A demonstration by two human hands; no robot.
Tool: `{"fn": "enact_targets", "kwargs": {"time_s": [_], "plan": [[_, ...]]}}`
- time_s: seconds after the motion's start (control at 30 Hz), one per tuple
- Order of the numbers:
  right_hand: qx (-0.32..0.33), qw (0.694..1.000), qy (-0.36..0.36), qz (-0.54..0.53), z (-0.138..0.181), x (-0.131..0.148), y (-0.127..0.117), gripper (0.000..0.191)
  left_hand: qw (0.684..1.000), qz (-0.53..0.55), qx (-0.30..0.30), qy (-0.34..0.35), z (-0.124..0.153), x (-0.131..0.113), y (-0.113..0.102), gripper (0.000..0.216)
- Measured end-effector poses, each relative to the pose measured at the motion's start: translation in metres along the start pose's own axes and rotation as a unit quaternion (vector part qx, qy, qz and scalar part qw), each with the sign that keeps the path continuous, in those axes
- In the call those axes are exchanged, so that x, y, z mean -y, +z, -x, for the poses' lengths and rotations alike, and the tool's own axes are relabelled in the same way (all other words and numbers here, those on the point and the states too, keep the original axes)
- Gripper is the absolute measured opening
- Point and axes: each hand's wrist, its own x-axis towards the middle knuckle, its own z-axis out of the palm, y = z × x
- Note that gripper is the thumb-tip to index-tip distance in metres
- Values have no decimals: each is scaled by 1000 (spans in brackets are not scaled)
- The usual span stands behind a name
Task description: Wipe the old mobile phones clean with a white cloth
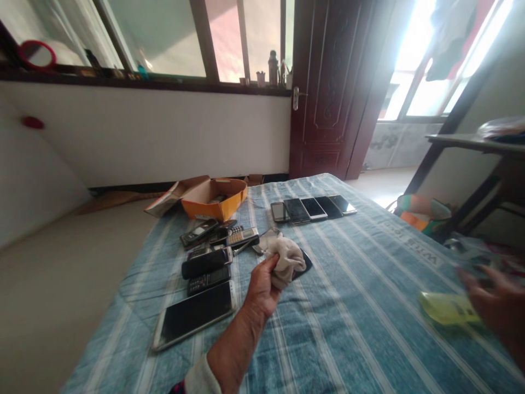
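Observation:
My left hand [262, 287] is closed on a crumpled off-white cloth [285, 261] and presses it on a dark phone [305, 262] lying on the blue striped bedspread [369, 284]. My right hand [498, 303] is at the right edge, blurred, with its fingers around a yellow-green translucent bottle [447, 307]. To the left of my left hand lies a pile of old phones [209, 251], with a large dark smartphone [194, 314] nearest me.
A row of several smartphones [314, 209] lies at the far side of the bed. An open orange cardboard box [215, 198] sits at the far left corner. A dark wooden door [332, 87] stands behind, a dark table [476, 143] to the right.

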Motion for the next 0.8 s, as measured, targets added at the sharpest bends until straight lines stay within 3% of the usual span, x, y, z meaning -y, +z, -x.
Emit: {"fn": "enact_targets", "kwargs": {"time_s": [0.03,0.07,0.13,0.2,0.33,0.43,0.53,0.8], "plan": [[58,998,19,-1,11,20,12,28,1000,1,0,-6,1,0,1,8],[165,985,26,-45,22,43,27,33,1000,2,1,-13,3,0,2,8],[384,906,30,-176,43,88,58,56,1000,3,8,-27,6,1,4,8],[507,815,28,-278,58,125,92,75,999,0,17,-41,8,1,4,9],[624,655,17,-426,71,162,146,96,998,-12,39,-51,8,3,-1,10],[646,590,3,-485,76,171,167,82,997,-22,66,-33,6,3,-6,11],[631,582,10,-513,82,175,174,71,998,-25,60,-14,4,4,-6,12],[568,639,33,-518,94,171,182,34,997,-22,71,-9,4,10,-6,24]]}}
